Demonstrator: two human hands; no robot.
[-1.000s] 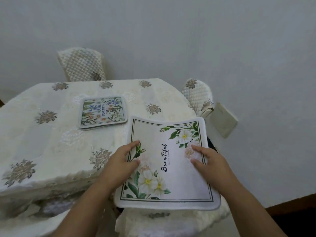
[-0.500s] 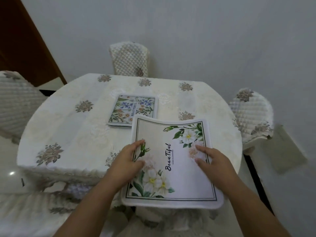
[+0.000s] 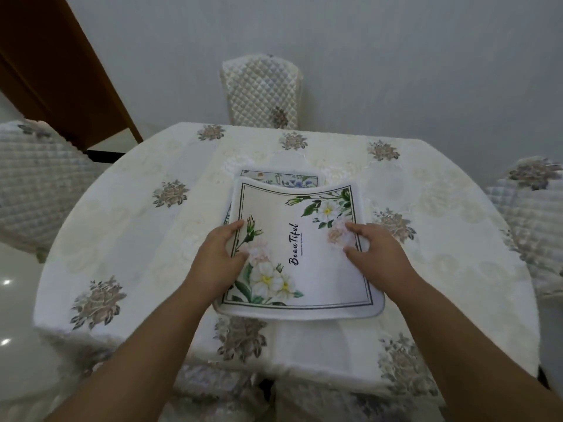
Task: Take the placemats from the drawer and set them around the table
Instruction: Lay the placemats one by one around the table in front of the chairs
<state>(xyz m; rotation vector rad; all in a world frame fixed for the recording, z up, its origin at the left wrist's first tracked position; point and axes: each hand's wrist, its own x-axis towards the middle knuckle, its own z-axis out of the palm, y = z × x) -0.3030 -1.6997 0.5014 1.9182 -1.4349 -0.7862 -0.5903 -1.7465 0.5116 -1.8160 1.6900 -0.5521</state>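
Two hands grip one white floral placemat (image 3: 307,248) over the near half of the table (image 3: 137,233): left hand (image 3: 217,257) on its left edge, right hand (image 3: 373,254) on its right. Its far edge curls upward, overlapping a blue-flowered placemat (image 3: 283,179) lying at the table's centre.

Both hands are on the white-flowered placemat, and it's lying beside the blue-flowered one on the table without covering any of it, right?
Not quite. In the head view both the left hand and the right hand do hold the white-flowered placemat, but it is not beside the blue-flowered placemat: it overlaps it, hiding most of it, with only the far edge showing on the table.
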